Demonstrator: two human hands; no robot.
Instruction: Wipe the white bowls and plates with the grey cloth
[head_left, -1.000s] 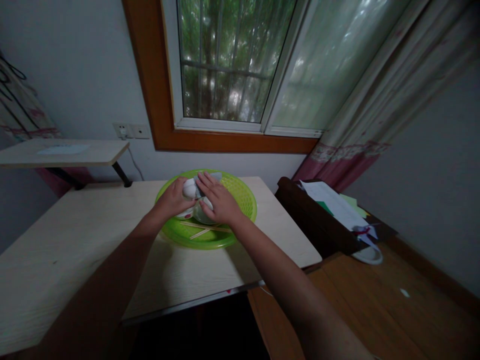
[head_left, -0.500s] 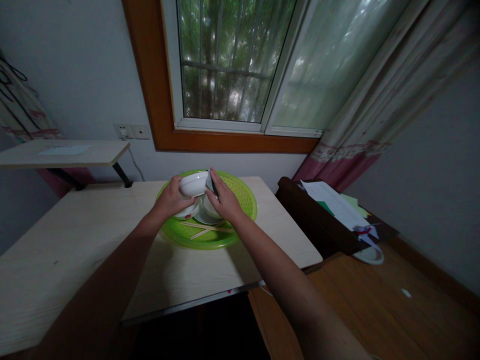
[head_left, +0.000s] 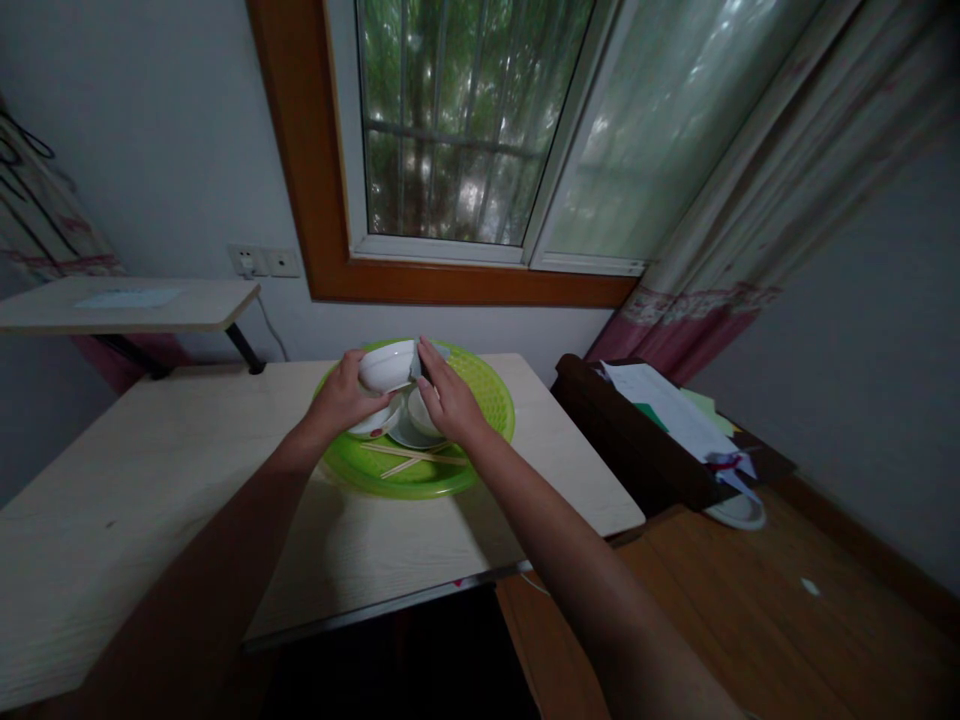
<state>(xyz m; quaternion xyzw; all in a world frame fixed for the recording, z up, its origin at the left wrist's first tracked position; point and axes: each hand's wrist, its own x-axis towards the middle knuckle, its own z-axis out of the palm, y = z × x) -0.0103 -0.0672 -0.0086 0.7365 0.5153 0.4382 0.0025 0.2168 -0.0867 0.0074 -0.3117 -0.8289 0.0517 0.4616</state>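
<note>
Over the green basket [head_left: 491,400] I hold a white bowl [head_left: 387,368] tipped on its side, its opening towards the right. My left hand [head_left: 339,400] is closed round its outer left side, thumb below. My right hand [head_left: 451,398] is at the opening, fingers pressed together on a pale grey piece that looks like a cloth [head_left: 415,362], mostly hidden by the hand. Beneath, in the basket, stand a white bowl with a red mark [head_left: 373,426] and another white bowl [head_left: 421,414] on a plate [head_left: 407,435]. Several wooden chopsticks [head_left: 411,458] lie crossed in front.
The basket sits on a pale wooden table [head_left: 187,520]. A raised shelf [head_left: 127,312] stands at the table's back left. On the right is a dark brown piece of furniture [head_left: 637,450] with papers [head_left: 667,400] on it. A window [head_left: 465,130] is behind the table.
My right hand has shifted slightly at the bowl's opening, and a bit of the grey piece now shows beyond its fingers. The bowl and my left hand have barely moved.
</note>
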